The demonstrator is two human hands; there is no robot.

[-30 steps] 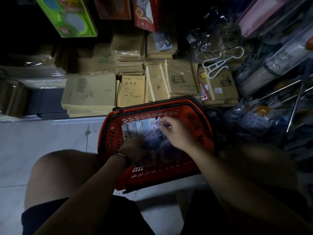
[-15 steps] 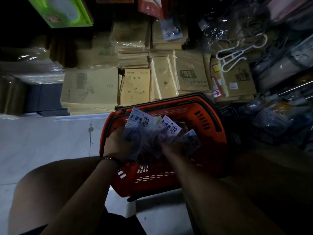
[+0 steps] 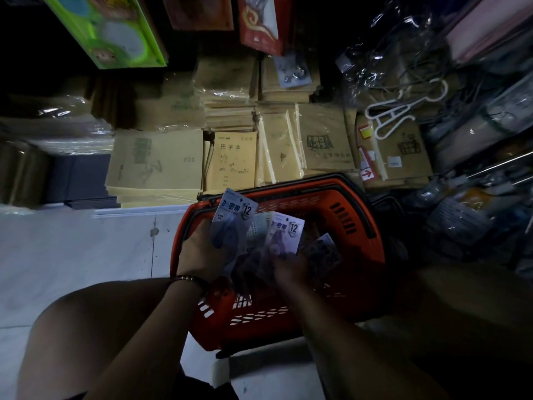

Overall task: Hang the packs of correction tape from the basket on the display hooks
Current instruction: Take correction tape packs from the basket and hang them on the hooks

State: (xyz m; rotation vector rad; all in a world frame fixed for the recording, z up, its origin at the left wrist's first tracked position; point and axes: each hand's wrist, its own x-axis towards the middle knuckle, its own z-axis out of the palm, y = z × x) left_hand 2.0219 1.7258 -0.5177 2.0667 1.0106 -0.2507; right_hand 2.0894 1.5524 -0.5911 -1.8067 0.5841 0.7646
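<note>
Bare left hand [image 3: 202,255] and right hand [image 3: 290,269]; forearms uncovered. Left wrist: one thin bracelet [image 3: 188,279], dark with lighter beads. Dark shorts [image 3: 199,385] at lower edge; thigh uncovered.

Basket mouth: L hand [image 3: 199,255] + R hand [image 3: 291,268] grip fanned packs of correction tape [image 3: 284,232] over L/centre; R part of basket [image 3: 340,215] open from above.
Far side: notebk stacks [image 3: 233,166] butt against far rim, no gap seen.
L of basket: bare floor tile [image 3: 72,249], wide open btwn stacks and L leg [image 3: 95,321].
R of basket: plastic-wrapped goods [image 3: 461,215] close by; too dark to tell gaps.
Upper R: 2 thin metal rods [image 3: 496,166] jut out over that clutter; white hanger [image 3: 401,111] + crinkled clear bags lie on the stacks.
Overhead: green box [image 3: 109,30] + red box [image 3: 259,21] overhang the stacks.
Near side: both forearms cross the near rim.
</note>
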